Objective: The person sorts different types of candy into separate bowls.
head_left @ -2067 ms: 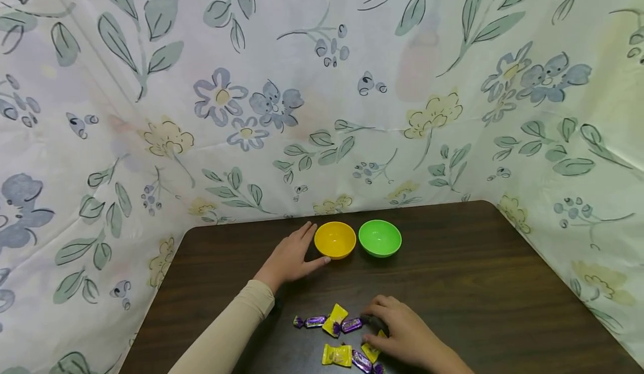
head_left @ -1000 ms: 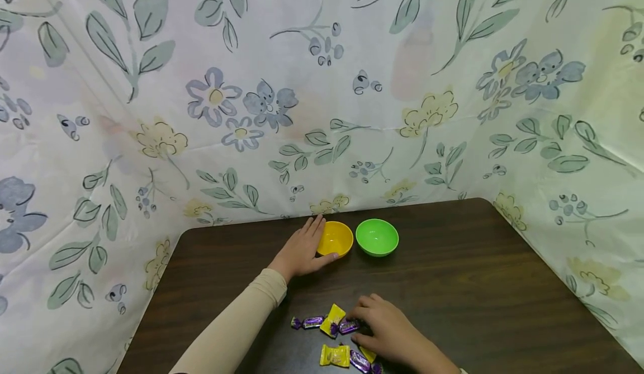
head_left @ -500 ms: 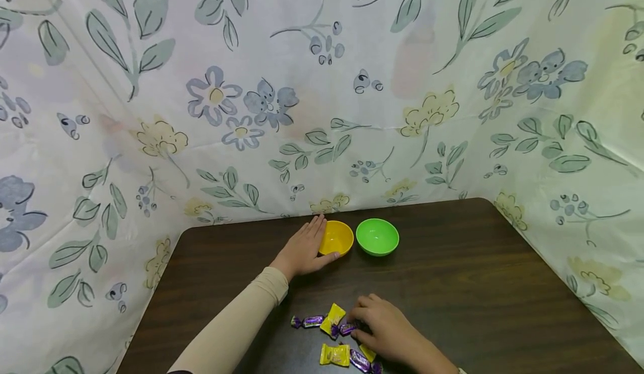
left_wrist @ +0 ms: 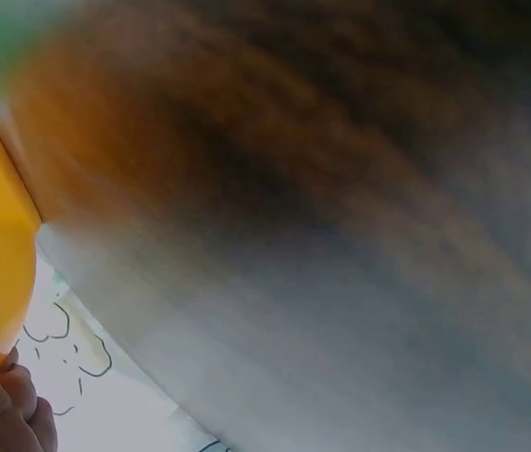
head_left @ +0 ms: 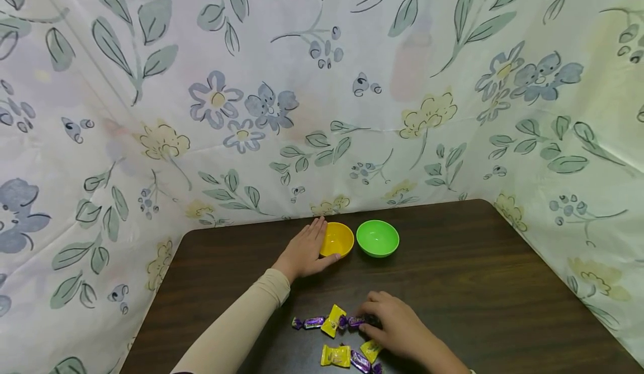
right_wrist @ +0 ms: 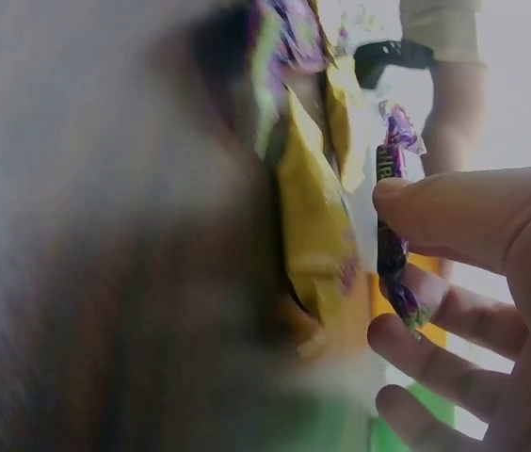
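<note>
My left hand rests against the left side of the orange-yellow bowl, fingers straight along it and thumb at its front rim. In the left wrist view, fingertips meet the edge of the bowl. Nearer me, my right hand pinches a purple twist-wrapped candy; the right wrist view has the thumb on one face of this candy. Around it lie a second purple candy, a third, and yellow-wrapped candies, one close below the right hand.
A green bowl stands just right of the orange-yellow one. The dark wood table ends at the back against a floral cloth, which also hangs on both sides.
My left hand has moved right, from beside the orange-yellow bowl to over its left rim. The right hand reached left to a purple candy, which has now shifted slightly right with it.
</note>
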A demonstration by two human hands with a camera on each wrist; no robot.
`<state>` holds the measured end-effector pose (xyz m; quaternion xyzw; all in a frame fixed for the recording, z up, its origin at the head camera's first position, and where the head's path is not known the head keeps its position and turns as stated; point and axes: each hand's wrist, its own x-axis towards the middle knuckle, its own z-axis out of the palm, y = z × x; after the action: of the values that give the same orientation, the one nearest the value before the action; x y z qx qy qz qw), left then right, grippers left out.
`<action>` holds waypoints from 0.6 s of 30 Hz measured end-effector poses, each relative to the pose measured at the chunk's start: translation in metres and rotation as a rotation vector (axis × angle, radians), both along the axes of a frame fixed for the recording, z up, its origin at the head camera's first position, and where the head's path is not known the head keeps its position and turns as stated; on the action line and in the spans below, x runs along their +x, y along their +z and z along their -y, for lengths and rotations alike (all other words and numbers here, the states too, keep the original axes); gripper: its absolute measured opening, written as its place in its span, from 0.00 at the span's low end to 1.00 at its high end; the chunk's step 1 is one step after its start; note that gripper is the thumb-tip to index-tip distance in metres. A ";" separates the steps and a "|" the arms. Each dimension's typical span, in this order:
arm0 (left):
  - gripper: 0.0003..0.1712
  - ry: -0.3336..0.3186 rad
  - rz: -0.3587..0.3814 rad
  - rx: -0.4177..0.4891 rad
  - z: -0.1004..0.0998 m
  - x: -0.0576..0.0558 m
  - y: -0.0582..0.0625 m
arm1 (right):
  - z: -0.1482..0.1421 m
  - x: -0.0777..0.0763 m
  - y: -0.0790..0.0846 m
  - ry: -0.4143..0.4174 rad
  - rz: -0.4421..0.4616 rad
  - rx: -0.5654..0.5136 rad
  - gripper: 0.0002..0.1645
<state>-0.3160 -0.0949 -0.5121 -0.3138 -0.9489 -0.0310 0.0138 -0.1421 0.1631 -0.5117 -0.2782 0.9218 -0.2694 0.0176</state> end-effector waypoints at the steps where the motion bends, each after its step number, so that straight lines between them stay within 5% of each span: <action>1: 0.62 0.001 0.000 -0.005 0.000 0.000 0.000 | -0.002 -0.001 0.001 -0.009 -0.012 -0.006 0.07; 18: 0.61 0.010 -0.003 -0.011 -0.001 0.005 0.004 | -0.018 -0.037 0.021 -0.168 -0.248 -0.046 0.09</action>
<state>-0.3110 -0.0939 -0.5079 -0.3091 -0.9506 -0.0251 0.0135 -0.1791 0.1810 -0.4907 -0.2316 0.9305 -0.2547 -0.1253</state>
